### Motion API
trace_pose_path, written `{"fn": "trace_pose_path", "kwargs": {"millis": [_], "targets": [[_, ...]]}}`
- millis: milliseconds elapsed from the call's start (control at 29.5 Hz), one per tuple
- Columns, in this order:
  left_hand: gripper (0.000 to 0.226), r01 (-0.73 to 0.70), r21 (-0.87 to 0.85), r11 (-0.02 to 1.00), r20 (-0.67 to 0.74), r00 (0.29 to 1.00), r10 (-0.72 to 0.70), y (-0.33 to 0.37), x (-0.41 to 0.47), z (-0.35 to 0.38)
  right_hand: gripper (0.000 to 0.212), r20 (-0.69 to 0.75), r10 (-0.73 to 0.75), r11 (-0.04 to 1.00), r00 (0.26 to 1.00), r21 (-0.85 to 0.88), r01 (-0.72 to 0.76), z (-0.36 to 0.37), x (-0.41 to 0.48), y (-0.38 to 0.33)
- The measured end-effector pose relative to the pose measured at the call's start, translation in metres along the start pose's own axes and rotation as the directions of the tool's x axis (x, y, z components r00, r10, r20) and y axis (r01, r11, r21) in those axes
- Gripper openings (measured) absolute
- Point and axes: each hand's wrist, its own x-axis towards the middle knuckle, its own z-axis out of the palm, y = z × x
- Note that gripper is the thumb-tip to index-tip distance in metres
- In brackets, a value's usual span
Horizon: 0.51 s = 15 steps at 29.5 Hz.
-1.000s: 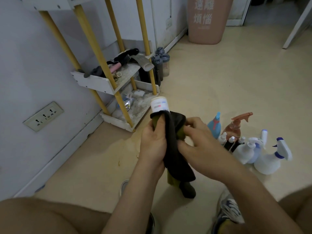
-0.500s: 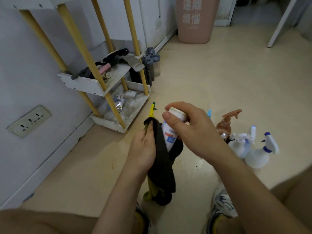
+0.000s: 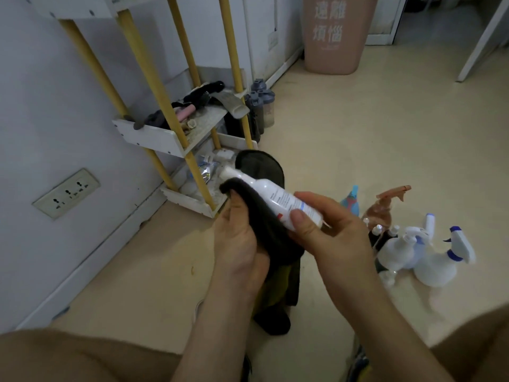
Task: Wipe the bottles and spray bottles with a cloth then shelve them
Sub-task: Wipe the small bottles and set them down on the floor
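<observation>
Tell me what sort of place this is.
Probably a utility corner of a home or dorm room. A small white rack with yellow posts stands against the wall, a pink bin sits further along, and spray bottles are gathered on the bare floor.

Both forearms reach forward, left hand [image 3: 239,244] curled closed, right hand [image 3: 330,232] pinching, its fingertips apparently hidden.
</observation>
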Motion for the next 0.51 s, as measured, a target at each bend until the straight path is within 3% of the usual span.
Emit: {"fn": "trace_pose_path", "kwargs": {"millis": [68,203,271,373,508], "targets": [[0.070,0.016,-0.015,1.000,-0.025,1.000,-0.016,0.003,0.002,-0.003,0.027,0.078,-0.006,0.995,0.997,-0.094,0.013,0.002,-0.006,-0.001],[0.026,-0.150,0.146,0.978,0.040,0.989,0.146,0.014,0.005,-0.003,0.027,0.212,0.249,0.967,0.945,-0.117,-0.228,-0.002,-0.007,-0.015],[0.034,-0.188,0.209,0.960,0.129,0.978,0.163,0.019,0.004,0.001,0.029,0.117,0.366,0.928,0.923,-0.122,-0.352,0.006,-0.009,-0.012],[0.023,-0.211,0.237,0.948,0.258,0.955,0.148,0.020,0.002,0.008,0.034,-0.041,0.459,0.888,0.888,-0.017,-0.460,0.014,-0.012,-0.005],[0.010,-0.261,0.283,0.923,0.245,0.950,0.193,0.006,-0.008,0.014,0.032,-0.092,0.319,0.945,0.943,0.101,-0.310,0.020,-0.014,0.000]]}}
